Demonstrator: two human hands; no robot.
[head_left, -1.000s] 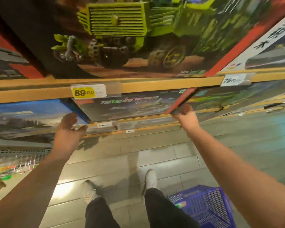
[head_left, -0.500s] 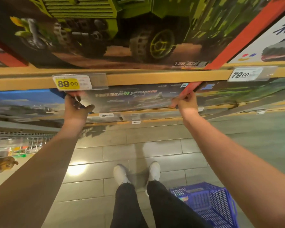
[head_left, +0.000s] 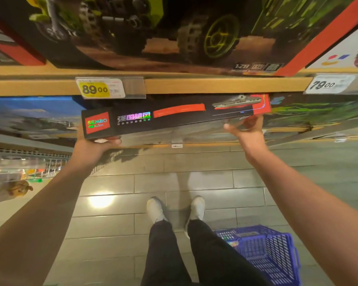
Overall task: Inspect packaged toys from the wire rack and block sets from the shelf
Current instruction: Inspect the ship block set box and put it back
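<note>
At the bottom of the frame we see our dark trousers and pale shoes [head_left: 196, 207] on the grey tiled floor [head_left: 112, 182], with a blue basket [head_left: 273, 254] at the lower right. Higher, in the middle of the frame, we hold the block set box [head_left: 174, 117] by its two ends, its narrow printed side turned toward us, just below the wooden shelf edge [head_left: 215, 85]. To do this step well, we judge that we should draw the box out level, both ends together, so it does not scrape the shelf above or tip, and then turn it slowly to read each face. Our left hand [head_left: 91, 149] grips the left end from beneath, fingers curled around the lower edge. Our right hand [head_left: 248, 133] holds the right end, thumb and fingers half spread and wrapped on the corner. At the left edge of the frame the wire rack [head_left: 39, 164] with packaged toys is blurred. Above, price tags [head_left: 100, 88] hang on the shelf, and the big truck box [head_left: 174, 32] fills the top.
</note>
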